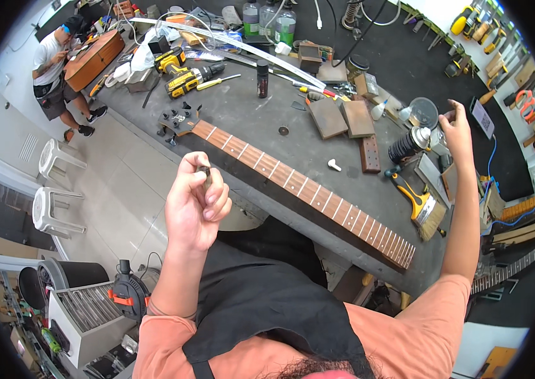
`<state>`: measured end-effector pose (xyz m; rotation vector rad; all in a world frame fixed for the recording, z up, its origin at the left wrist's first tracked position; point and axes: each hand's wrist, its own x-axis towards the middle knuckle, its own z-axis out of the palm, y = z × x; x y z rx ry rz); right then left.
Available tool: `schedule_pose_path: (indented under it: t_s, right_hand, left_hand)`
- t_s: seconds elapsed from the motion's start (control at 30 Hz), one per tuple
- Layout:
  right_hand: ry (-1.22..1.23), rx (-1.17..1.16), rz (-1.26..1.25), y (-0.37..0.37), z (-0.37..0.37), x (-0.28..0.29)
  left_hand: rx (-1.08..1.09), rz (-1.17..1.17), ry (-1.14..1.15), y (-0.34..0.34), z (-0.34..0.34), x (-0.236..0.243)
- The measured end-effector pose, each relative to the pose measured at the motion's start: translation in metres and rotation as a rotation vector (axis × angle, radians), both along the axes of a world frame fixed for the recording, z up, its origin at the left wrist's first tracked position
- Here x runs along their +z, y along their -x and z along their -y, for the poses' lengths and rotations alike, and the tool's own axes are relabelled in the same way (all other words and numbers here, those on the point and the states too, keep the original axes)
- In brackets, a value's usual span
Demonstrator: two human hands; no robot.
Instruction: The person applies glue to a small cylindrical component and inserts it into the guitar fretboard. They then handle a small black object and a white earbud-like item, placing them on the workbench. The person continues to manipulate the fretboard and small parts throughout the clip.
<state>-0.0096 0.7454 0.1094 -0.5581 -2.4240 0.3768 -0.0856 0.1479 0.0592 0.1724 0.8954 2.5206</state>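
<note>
My left hand (199,201) is raised before the bench's near edge, fingers curled, pinching a small dark piece (206,179) whose kind I cannot make out. Past it a guitar neck (299,184) lies slantwise along the bench edge. Its fretboard is brown, and the headstock (181,122) with black tuners points to the far left. My right hand (458,125) reaches out at the right, fingers bent and apart, close to a spray can (409,144) and a round clear dish (423,114). No held thing shows in it.
On the dark bench are sanding blocks (327,119), a yellow-handled brush (420,205), a white earbud (334,165), a black bottle (262,79) and yellow drills (186,79). A phone (482,119) stands at the right. Another person (59,60) works on a guitar body (94,60) at far left.
</note>
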Motion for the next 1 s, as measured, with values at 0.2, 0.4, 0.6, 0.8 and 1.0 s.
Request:
schedule_pose_path:
  t_s: [0.2,0.4,0.6,0.8,1.0]
  right_hand:
    - [0.118,0.14,-0.191,-0.071,0.153,0.025]
    - [0.204,0.327,-0.036,-0.107,0.287,-0.035]
    - [0.259,0.619,-0.054,-0.073,0.371,-0.112]
    - [0.283,0.644,-0.084,-0.024,0.408,-0.125]
    - [0.168,0.724,0.002,-0.006,0.405,-0.147]
  left_hand:
    - [-0.099,-0.019,-0.032,-0.002,-0.005,-0.004]
    - [-0.174,-0.013,-0.051,-0.016,0.003,-0.006]
    - [-0.166,0.003,-0.046,-0.033,0.034,-0.002]
    - [-0.122,0.013,-0.07,-0.046,0.063,-0.001]
    - [-0.203,0.085,-0.203,-0.034,0.066,-0.019]
